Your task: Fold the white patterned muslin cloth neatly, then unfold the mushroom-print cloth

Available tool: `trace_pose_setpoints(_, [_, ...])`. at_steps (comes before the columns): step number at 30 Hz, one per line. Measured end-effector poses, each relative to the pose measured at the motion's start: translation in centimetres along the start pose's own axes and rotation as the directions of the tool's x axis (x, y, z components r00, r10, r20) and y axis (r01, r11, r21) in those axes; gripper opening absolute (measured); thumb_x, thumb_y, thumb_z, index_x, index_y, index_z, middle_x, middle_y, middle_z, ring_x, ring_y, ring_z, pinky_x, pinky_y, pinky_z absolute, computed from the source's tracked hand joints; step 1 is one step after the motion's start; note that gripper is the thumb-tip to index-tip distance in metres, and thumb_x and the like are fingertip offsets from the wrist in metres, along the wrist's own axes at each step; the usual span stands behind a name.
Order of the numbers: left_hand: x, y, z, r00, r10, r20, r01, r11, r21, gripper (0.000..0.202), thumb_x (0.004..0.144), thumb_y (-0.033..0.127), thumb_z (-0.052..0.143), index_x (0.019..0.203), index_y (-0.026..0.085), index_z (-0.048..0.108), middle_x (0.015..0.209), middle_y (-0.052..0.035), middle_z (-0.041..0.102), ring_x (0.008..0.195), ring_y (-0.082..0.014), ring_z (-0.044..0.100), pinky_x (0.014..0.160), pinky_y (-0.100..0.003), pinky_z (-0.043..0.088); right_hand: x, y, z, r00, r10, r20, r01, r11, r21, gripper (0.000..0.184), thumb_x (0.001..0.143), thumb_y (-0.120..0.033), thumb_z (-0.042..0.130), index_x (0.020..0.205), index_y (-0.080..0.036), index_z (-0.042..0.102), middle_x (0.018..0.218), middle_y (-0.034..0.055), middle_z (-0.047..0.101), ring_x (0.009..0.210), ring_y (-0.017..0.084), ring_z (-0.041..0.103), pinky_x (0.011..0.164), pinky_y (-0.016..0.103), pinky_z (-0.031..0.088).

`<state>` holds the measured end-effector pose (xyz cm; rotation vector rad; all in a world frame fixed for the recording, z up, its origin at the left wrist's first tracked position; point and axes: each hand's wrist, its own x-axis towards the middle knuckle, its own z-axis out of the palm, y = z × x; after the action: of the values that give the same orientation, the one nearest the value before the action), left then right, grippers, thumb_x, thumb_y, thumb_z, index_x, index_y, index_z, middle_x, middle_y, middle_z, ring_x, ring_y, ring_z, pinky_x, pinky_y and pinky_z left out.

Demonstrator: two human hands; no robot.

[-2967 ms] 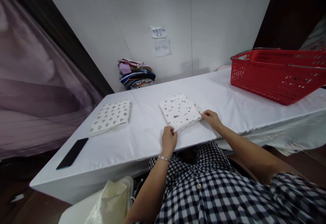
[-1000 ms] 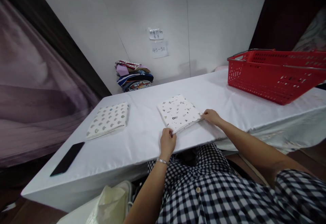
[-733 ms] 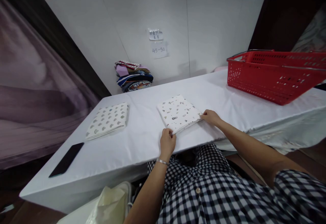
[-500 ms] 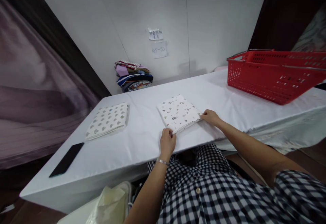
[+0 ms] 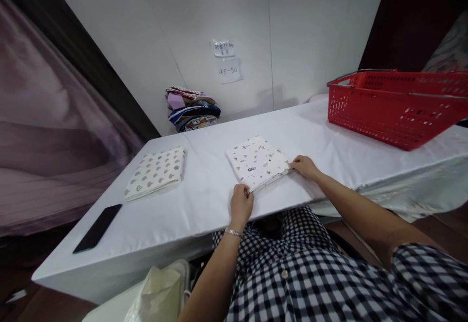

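A folded white cloth with small dark prints (image 5: pixel 257 161) lies near the front edge of the white table (image 5: pixel 204 200). My left hand (image 5: pixel 241 204) is closed and pinches its near left corner. My right hand (image 5: pixel 305 166) is closed on its near right corner, fingers pressed to the fabric. A second folded cloth with grey-green spots (image 5: pixel 156 171) lies apart on the left of the table, untouched.
A red plastic basket (image 5: pixel 395 110) stands at the back right of the table. A black phone (image 5: pixel 96 227) lies at the front left corner. A stack of coloured folded cloths (image 5: pixel 192 109) sits against the wall. A pale bag (image 5: pixel 161 292) hangs below the table edge.
Both hands stay on the same corners of the printed cloth. Only the view has shifted slightly.
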<state>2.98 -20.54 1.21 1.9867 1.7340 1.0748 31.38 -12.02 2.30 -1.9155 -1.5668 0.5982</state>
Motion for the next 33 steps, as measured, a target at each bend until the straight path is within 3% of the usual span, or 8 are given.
trace_pose_setpoints(3, [0.0, 0.0, 0.0, 1.0, -0.008, -0.005, 0.008, 1.0, 0.007, 0.014, 0.073, 0.011, 0.051, 0.085, 0.02, 0.049, 0.082, -0.0001, 0.049, 0.068, -0.0122, 0.049, 0.067, -0.026, 0.042, 0.0, 0.2, 0.0, 0.999, 0.006, 0.042, -0.005, 1.0, -0.015, 0.024, 0.071, -0.034, 0.057, 0.083, -0.016, 0.067, 0.066, 0.0031, 0.064, 0.064, 0.015, 0.056, 0.056, 0.024, 0.038])
trace_pose_setpoints(10, [-0.3, 0.2, 0.0, 1.0, -0.018, -0.022, 0.019, 1.0, 0.012, 0.016, 0.074, 0.012, 0.052, 0.086, 0.02, 0.048, 0.088, -0.0008, 0.049, 0.069, -0.0114, 0.051, 0.067, -0.026, 0.042, 0.6, -0.8, -0.6, 0.988, -0.011, 0.154, 0.019, 0.999, -0.049, 0.017, 0.069, -0.027, 0.056, 0.068, -0.014, 0.066, 0.057, 0.0037, 0.061, 0.059, 0.016, 0.055, 0.054, 0.025, 0.036])
trace_pose_setpoints(14, [-0.3, 0.3, -0.1, 0.999, -0.036, -0.006, 0.036, 0.999, 0.033, 0.015, 0.074, 0.011, 0.052, 0.086, 0.02, 0.049, 0.089, -0.0011, 0.05, 0.07, -0.012, 0.052, 0.068, -0.026, 0.042, 0.7, -0.9, -0.5, 0.988, -0.03, 0.149, 0.036, 0.999, -0.037, 0.015, 0.067, -0.024, 0.056, 0.072, -0.014, 0.065, 0.055, 0.0026, 0.06, 0.056, 0.015, 0.054, 0.053, 0.024, 0.036])
trace_pose_setpoints(19, [-0.3, 0.4, -0.1, 0.999, -0.043, 0.018, 0.042, 0.998, 0.052, 0.016, 0.074, 0.011, 0.053, 0.086, 0.02, 0.049, 0.089, -0.0009, 0.051, 0.069, -0.0118, 0.052, 0.068, -0.026, 0.042, 0.8, -0.2, -0.3, 0.993, -0.045, 0.106, 0.046, 0.999, -0.008, 0.023, 0.072, -0.025, 0.051, 0.089, -0.015, 0.063, 0.067, 0.0028, 0.064, 0.057, 0.013, 0.054, 0.052, 0.023, 0.038])
trace_pose_setpoints(24, [-0.4, 0.4, 0.0, 0.999, -0.038, 0.025, 0.038, 0.999, 0.017, 0.015, 0.073, 0.012, 0.054, 0.085, 0.02, 0.051, 0.089, -0.0007, 0.052, 0.07, -0.0114, 0.052, 0.068, -0.025, 0.043, 1.1, 0.6, -0.1, 0.994, -0.04, 0.1, 0.048, 0.995, -0.085, 0.018, 0.069, -0.025, 0.054, 0.081, -0.015, 0.064, 0.067, 0.0036, 0.063, 0.064, 0.015, 0.055, 0.056, 0.024, 0.037])
trace_pose_setpoints(28, [0.6, 0.3, -0.2, 0.974, -0.22, 0.057, 0.226, 0.961, -0.159, 0.022, 0.068, 0.009, 0.057, 0.088, 0.019, 0.053, 0.089, -0.0015, 0.055, 0.069, -0.0106, 0.054, 0.067, -0.025, 0.045, 1.6, 0.4, -0.5, 0.989, -0.068, 0.132, 0.088, 0.985, -0.15, 0.017, 0.069, -0.026, 0.055, 0.077, -0.016, 0.065, 0.071, 0.0049, 0.065, 0.07, 0.017, 0.056, 0.059, 0.025, 0.037])
trace_pose_setpoints(30, [1.7, 0.1, -0.3, 0.925, -0.364, 0.111, 0.38, 0.878, -0.291, 0.031, 0.067, 0.01, 0.058, 0.097, 0.018, 0.053, 0.093, -0.0038, 0.058, 0.072, -0.0117, 0.056, 0.066, -0.025, 0.046, 2.0, 0.0, -0.5, 0.985, -0.076, 0.152, 0.102, 0.98, -0.169, 0.02, 0.069, -0.025, 0.055, 0.081, -0.015, 0.067, 0.076, 0.0062, 0.067, 0.073, 0.018, 0.057, 0.061, 0.025, 0.038])
trace_pose_setpoints(33, [4.0, -0.4, -0.3, 0.828, -0.527, 0.193, 0.548, 0.684, -0.482, 0.042, 0.072, 0.019, 0.06, 0.112, 0.014, 0.047, 0.098, -0.0091, 0.06, 0.074, -0.0144, 0.059, 0.063, -0.026, 0.047, 2.7, -0.7, -0.2, 0.981, -0.083, 0.177, 0.115, 0.977, -0.179, 0.033, 0.072, -0.029, 0.054, 0.1, -0.015, 0.066, 0.089, 0.0085, 0.068, 0.08, 0.02, 0.059, 0.067, 0.026, 0.041])
